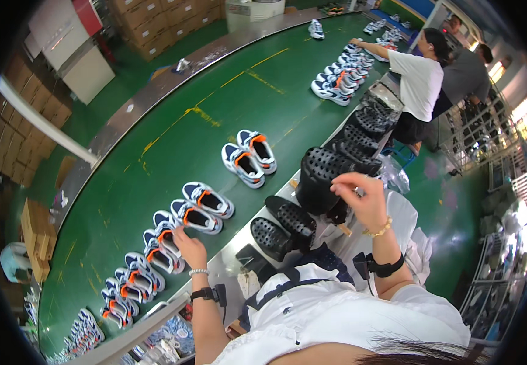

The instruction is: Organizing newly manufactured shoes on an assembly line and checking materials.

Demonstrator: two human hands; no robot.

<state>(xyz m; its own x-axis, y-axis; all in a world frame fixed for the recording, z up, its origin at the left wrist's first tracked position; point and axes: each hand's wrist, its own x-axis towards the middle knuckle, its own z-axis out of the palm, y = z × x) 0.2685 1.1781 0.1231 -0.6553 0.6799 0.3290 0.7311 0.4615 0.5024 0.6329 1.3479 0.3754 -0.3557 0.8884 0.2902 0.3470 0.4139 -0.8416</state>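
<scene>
My left hand [189, 246] reaches onto the green conveyor belt [227, 103] and rests on a white, blue and orange sneaker [165, 238], fingers curled against its heel. My right hand [360, 198] is raised over a stack of black perforated insoles [321, 176], its fingers pinching at the top of the stack. Two loose black insoles [284, 225] lie on the grey ledge below. More pairs of the same sneaker [202, 208] sit in a row along the belt's near edge.
Another sneaker pair [249, 158] sits mid-belt, and several more [342, 79] lie farther along, where two other people [424, 79] work. Cardboard boxes [154, 21] are stacked beyond the belt. Wire racks [494, 152] stand at the right.
</scene>
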